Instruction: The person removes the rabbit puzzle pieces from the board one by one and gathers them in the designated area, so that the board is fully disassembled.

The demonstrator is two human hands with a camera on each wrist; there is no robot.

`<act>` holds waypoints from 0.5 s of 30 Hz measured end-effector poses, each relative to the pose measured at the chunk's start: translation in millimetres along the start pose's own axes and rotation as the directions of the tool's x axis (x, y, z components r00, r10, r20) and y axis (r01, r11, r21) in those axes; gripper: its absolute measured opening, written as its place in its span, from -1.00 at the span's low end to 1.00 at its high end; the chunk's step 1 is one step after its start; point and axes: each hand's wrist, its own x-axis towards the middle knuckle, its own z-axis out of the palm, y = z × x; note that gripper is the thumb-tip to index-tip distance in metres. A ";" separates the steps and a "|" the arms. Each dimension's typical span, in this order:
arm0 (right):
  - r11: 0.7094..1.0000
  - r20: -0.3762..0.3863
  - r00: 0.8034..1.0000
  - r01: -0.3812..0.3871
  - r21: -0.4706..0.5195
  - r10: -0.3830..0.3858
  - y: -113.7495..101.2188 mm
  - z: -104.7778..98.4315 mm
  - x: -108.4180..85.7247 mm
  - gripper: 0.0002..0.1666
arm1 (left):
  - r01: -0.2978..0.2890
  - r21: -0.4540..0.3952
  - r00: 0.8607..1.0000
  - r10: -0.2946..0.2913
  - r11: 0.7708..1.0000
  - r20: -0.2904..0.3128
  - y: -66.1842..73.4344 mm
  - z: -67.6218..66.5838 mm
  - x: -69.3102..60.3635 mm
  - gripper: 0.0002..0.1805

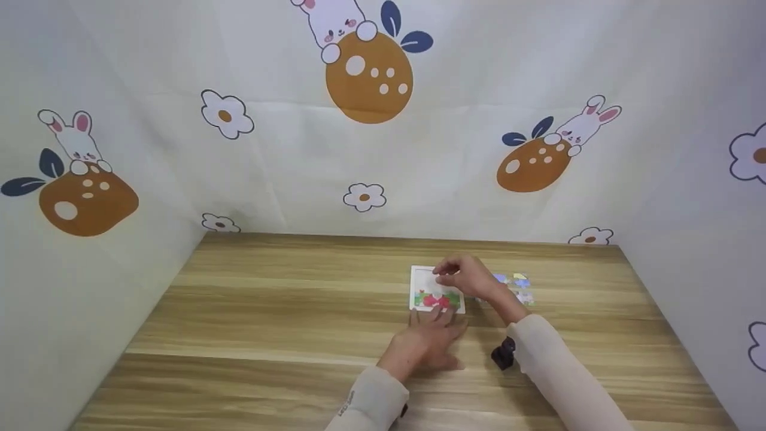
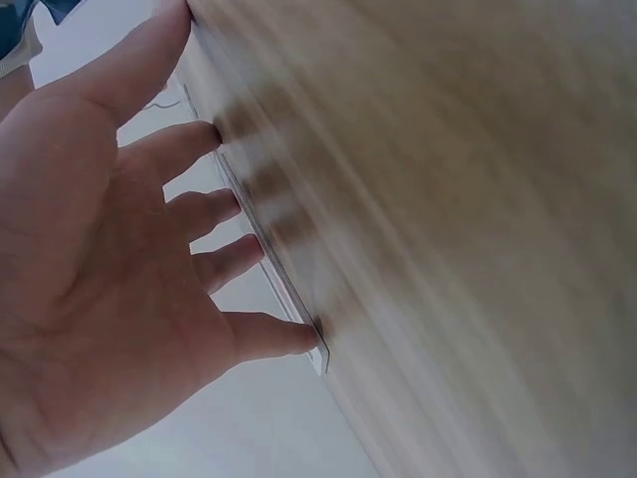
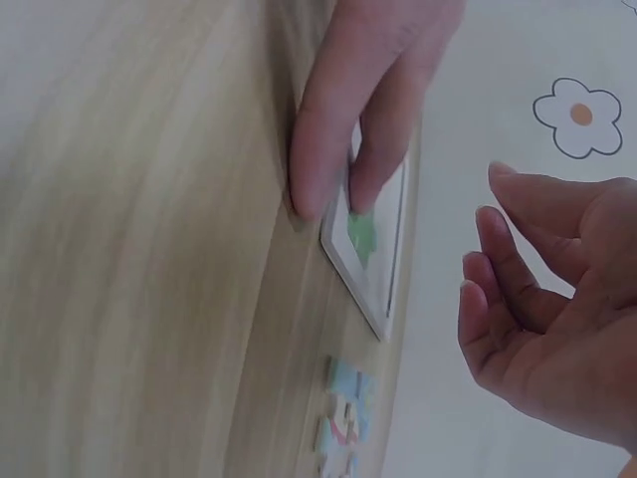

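A small white puzzle tray [image 1: 412, 288] lies flat on the table, with green and red pieces [image 1: 437, 299] along its near side and a pale upper part. My left hand [image 1: 428, 344] is spread at the tray's near edge; in the left wrist view its straight fingertips touch that edge. Above the tray's far right part hovers my right hand [image 1: 470, 278]. Its fingers [image 3: 518, 289] are loosely bent in the right wrist view, with nothing seen between them. Loose puzzle pieces [image 1: 522, 280] lie right of the tray, partly hidden by the right wrist.
The wood-grain table [image 1: 269, 311] is enclosed by pale cloth walls [image 1: 287, 161] printed with rabbits, oranges and flowers. A black device [image 1: 504, 354] sits at the right wrist. More loose pieces [image 3: 346, 403] show beside the tray in the right wrist view.
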 end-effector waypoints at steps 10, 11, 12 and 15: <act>1.000 0.106 0.994 0.009 0.008 -0.010 8.8 13.8 12.5 -0.85 | -0.007 -0.004 1.000 0.007 1.000 0.006 0.6 -2.1 -2.7 -0.12; 1.000 0.116 0.993 0.021 0.008 -0.022 10.0 14.7 13.8 -0.85 | -0.006 -0.012 1.000 0.006 1.000 0.006 0.5 -2.3 -2.9 -0.11; 1.000 0.126 0.992 0.028 0.010 -0.029 10.9 15.7 15.0 -0.85 | -0.004 -0.019 1.000 0.004 1.000 0.007 0.5 -2.5 -3.1 -0.11; 0.998 0.156 0.986 0.058 0.014 -0.060 13.4 17.8 18.2 -0.85 | -0.001 -0.031 1.000 0.001 1.000 0.008 0.4 -2.3 -3.2 -0.10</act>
